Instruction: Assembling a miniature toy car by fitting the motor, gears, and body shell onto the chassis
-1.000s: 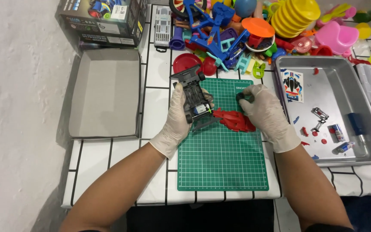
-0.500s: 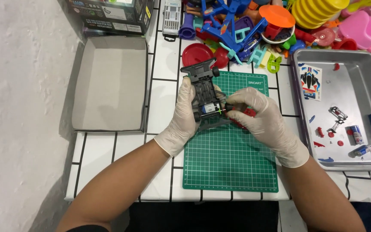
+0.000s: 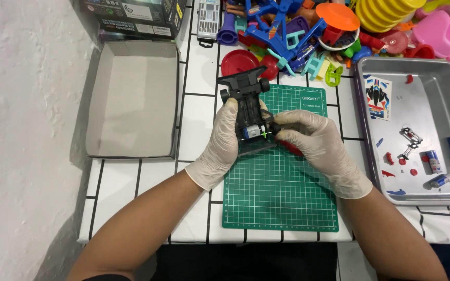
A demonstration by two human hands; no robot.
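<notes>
Black toy car chassis (image 3: 248, 106) held just above the top edge of the green cutting mat (image 3: 279, 192), underside hidden, open side turned up so that the small silver motor (image 3: 252, 132) inside stays visible. Left hand (image 3: 224, 139), gloved, wrapped around the left side of the chassis, fingers curled to keep it steady. Right hand (image 3: 313, 143), also gloved, fingertips pinched together at the motor end, probably on a tiny part, too small to tell. Red piece (image 3: 290, 148) half hidden under the right palm. Metal tray (image 3: 371, 171) with small parts close on the right. Grey cardboard box (image 3: 131, 99) on the left. Pile of colourful plastic toys (image 3: 308, 26) behind.
</notes>
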